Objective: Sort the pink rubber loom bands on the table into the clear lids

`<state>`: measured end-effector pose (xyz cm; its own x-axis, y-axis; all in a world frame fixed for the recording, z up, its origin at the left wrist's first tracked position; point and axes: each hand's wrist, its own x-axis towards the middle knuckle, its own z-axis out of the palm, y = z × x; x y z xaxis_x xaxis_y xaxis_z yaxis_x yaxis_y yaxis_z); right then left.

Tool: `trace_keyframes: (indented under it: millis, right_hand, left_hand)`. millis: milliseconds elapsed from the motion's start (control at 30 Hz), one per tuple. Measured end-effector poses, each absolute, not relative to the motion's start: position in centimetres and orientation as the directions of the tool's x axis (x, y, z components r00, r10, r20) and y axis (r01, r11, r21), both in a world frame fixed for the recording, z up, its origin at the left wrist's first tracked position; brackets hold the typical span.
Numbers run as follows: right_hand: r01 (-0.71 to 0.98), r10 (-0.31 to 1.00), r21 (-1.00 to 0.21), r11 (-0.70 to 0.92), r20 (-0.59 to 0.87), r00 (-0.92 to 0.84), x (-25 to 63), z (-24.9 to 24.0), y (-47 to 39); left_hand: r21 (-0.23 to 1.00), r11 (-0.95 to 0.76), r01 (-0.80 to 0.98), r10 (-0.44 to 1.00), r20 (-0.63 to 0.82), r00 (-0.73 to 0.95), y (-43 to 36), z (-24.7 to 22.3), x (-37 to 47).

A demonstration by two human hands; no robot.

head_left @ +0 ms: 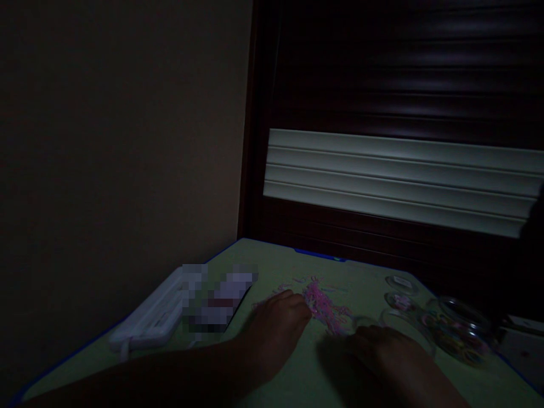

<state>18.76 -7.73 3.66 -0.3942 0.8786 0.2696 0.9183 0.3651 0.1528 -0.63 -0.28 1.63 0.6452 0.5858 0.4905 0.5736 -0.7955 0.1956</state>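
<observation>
My open left hand (280, 320) touches the pink bands (325, 306); my right hand's (382, 348) grip is unclear, and it may knock the jar (461, 331) at three o'clock.

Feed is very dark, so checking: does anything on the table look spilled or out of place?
Yes: a loose pile of small pink bits lies scattered on the green table between the left hand and right hand, outside the clear jar.
</observation>
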Motion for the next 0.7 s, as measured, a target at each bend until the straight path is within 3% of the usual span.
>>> trace_keyframes:
  millis: [100, 233, 500, 700]
  right_hand:
    - [0.925, 0.887, 0.085, 0.371, 0.261, -0.380, 18.7, 4.4, -8.1]
    - [0.928, 0.885, 0.072, 0.366, 0.281, -0.371, 18.8, 4.6, -8.3]
    - [0.917, 0.837, 0.072, 0.392, 0.387, -0.388, 18.9, 4.3, -8.2]
    - [0.919, 0.851, 0.064, 0.390, 0.355, -0.386, 18.9, 4.5, -8.3]
  left_hand:
    - [0.420, -0.762, 0.493, 0.647, 0.535, 0.544, -0.1, 1.5, -0.3]
    - [0.603, -0.684, 0.410, 0.725, 0.501, 0.473, -0.1, 1.3, 0.1]
    - [0.852, -0.504, 0.142, 0.782, 0.380, 0.494, -0.4, 1.2, 0.7]
    - [0.928, -0.366, 0.071, 0.795, 0.271, 0.543, -0.6, 1.3, 0.8]
